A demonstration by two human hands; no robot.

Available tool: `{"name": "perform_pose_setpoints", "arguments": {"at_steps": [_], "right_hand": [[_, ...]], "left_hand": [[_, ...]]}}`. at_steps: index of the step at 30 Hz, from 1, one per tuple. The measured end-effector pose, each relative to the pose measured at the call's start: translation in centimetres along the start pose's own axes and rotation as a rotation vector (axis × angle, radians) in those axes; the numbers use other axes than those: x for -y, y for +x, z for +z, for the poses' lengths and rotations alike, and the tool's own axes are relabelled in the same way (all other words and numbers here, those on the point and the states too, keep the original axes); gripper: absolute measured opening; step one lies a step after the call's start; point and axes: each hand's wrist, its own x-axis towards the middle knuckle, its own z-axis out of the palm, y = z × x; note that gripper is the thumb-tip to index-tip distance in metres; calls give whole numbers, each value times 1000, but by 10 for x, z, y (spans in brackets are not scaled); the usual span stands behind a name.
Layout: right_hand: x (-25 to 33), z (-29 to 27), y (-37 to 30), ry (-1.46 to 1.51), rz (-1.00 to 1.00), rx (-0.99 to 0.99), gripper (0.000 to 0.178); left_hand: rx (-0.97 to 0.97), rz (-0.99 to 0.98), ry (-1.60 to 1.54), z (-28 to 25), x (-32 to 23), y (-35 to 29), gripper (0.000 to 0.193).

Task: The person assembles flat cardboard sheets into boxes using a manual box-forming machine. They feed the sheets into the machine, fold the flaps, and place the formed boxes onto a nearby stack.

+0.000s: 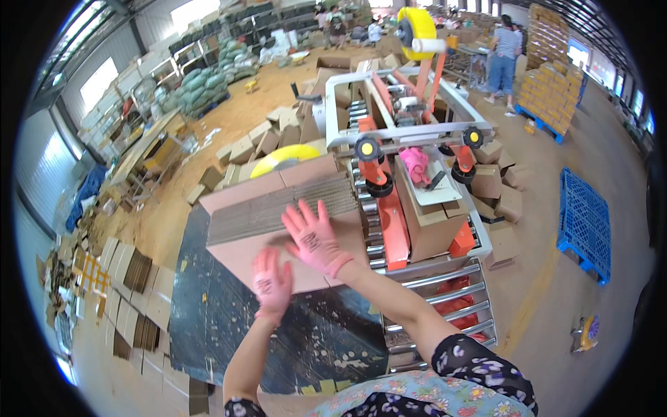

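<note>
A thick row of flat, folded cardboard cartons (271, 212), packed edge up, lies on a dark, scuffed table (215, 313). My right hand (316, 240), in a pink glove, rests with spread fingers on the row's top edges and upper front. Lower and to the left, my left hand (272, 281) is in a matching glove, its fingers stretched out and slightly blurred. It is against or just in front of the nearest carton's face; I cannot tell whether it touches. Neither hand grips anything.
Right of the table, a carton-sealing machine (410, 104) stands over a roller conveyor (445, 295). A brown carton (434, 226) sits on it, bearing a white tray (445, 191) with a pink item. Flattened cartons (139, 306) lie left; a blue pallet (583, 226) is at right.
</note>
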Motion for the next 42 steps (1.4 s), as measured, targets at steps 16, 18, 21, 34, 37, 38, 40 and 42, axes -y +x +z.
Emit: {"name": "perform_pose_setpoints", "arguments": {"at_steps": [16, 18, 21, 34, 37, 38, 40, 42], "right_hand": [[1, -201, -150, 1219, -390, 721, 23], [27, -193, -148, 1320, -236, 969, 25], [57, -139, -173, 1050, -152, 1189, 28], [27, -216, -261, 279, 112, 259, 46], [20, -214, -317, 391, 304, 179, 44], [12, -218, -322, 438, 380, 72, 39], [7, -229, -344, 343, 568, -151, 30], [1, -242, -357, 71, 683, -378, 23]], "left_hand": [[362, 307, -100, -129, -61, -43, 39], [461, 433, -102, -109, -92, -62, 31], [761, 489, -56, -131, -97, -59, 23], [214, 24, -278, -126, -131, -39, 49], [619, -212, -375, -69, -134, -16, 51], [829, -251, -605, -55, -151, 6, 51], [1283, -434, -1012, -16, -207, 59, 50], [1163, -68, -984, 27, -255, 80, 46]]}}
